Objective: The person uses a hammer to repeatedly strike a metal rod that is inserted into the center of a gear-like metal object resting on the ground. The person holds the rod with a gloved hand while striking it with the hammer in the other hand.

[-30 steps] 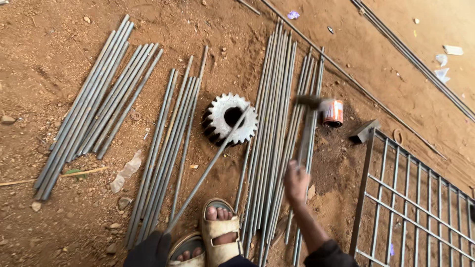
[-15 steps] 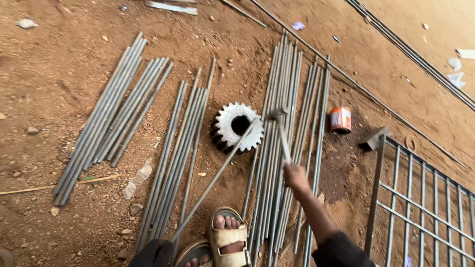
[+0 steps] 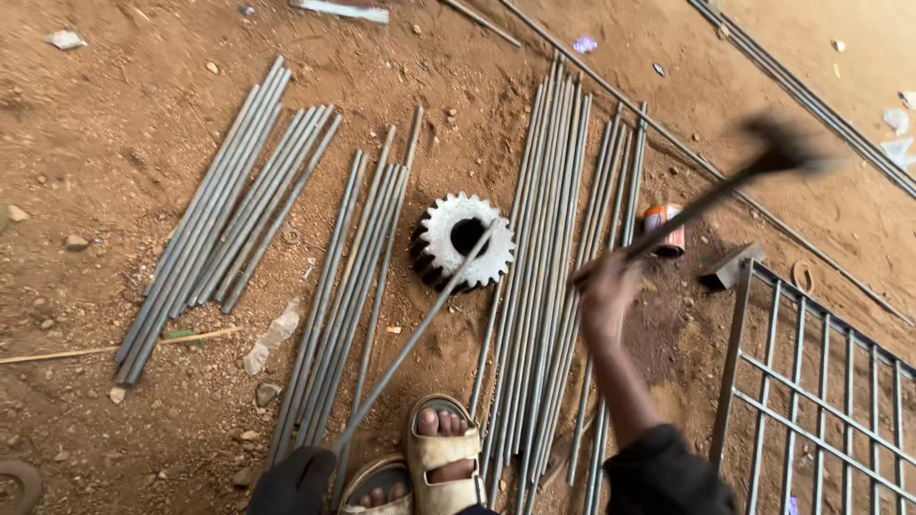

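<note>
My left hand (image 3: pixel 296 482) grips the steel rod (image 3: pixel 420 329) across the gear (image 3: pixel 463 240); my right hand (image 3: pixel 608 296) grips the raised hammer (image 3: pixel 763 157). I judge a square blow best.

Dirt ground (image 3: pixel 114 124): steel rod bundles (image 3: pixel 549 277), toothed gear (image 3: pixel 463 240), welded grille (image 3: pixel 821 381)

one little can and some scraps on the dirt

a small round can (image 3: pixel 665 229) lies on its side to the right of the big gear (image 3: pixel 464 240), past the long rods. it is orange with a white band, and a blurry handle crosses over it. a clear plastic wrapper (image 3: pixel 272 337) lies crumpled to the lower left of the gear. a tiny purple scrap (image 3: pixel 584 44) sits far above the gear. white paper bits (image 3: pixel 897 133) lie far to the gear's upper right.
</note>
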